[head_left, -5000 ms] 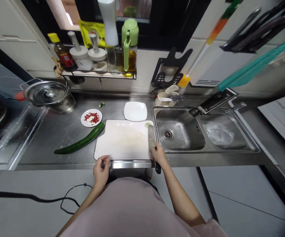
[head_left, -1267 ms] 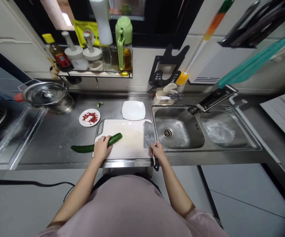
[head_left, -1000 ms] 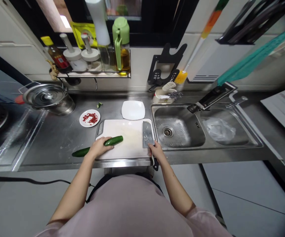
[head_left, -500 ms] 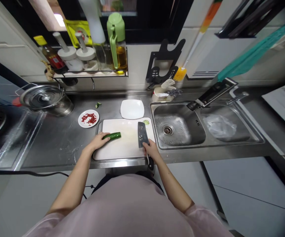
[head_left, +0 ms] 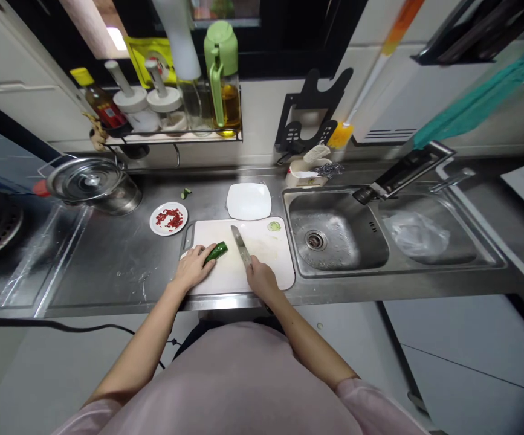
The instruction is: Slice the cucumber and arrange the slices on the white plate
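On the white cutting board (head_left: 225,279) lies a dark green cucumber (head_left: 216,251), partly covered by my left hand (head_left: 193,267), whose fingers press around its left end. My right hand (head_left: 262,279) grips a cleaver (head_left: 240,244) by the handle, which the fingers mostly hide. The blade stands edge-down over the board, a short gap to the right of the cucumber's free end. A few pale green slices (head_left: 274,226) sit at the board's upper right corner.
Behind the board is a white square plate (head_left: 249,201). A small plate (head_left: 158,228) of chopped red pieces and a steel pot (head_left: 121,196) stand to the left, near cucumber ends (head_left: 185,193). The sink (head_left: 338,241) borders the board's right side.
My right hand has turned the cleaver from lying flat to edge-down and brought it left toward the cucumber. The cucumber has tilted, its free end pointing up and right, with my left hand on it.
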Tool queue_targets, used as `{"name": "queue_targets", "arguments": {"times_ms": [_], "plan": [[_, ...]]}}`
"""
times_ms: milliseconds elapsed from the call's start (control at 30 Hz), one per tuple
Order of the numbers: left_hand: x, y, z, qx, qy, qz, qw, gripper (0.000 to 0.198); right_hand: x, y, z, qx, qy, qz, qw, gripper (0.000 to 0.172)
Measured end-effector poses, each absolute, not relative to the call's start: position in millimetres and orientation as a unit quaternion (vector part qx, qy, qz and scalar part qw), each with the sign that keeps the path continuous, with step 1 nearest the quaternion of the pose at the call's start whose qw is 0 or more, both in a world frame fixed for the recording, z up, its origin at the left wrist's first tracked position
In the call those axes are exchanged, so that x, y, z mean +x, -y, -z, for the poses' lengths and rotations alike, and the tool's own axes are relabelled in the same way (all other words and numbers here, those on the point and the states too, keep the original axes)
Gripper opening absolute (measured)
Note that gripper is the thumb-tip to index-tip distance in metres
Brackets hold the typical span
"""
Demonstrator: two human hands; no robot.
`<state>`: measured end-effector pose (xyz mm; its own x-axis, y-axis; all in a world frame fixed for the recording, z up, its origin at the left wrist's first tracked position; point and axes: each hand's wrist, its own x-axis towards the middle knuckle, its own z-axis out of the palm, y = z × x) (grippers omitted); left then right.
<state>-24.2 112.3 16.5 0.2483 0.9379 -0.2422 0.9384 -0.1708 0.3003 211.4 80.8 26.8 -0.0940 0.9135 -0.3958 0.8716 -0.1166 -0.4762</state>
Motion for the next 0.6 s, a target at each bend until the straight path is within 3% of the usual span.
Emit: {"name": "queue_targets", "arguments": {"times_ms": [600], "plan": [[-21, -116, 8, 0.824, -0.547, -0.095, 0.11, 0.044, 172, -77, -54, -0.634, 0.71, -0.294, -0.088, 0.03]]}}
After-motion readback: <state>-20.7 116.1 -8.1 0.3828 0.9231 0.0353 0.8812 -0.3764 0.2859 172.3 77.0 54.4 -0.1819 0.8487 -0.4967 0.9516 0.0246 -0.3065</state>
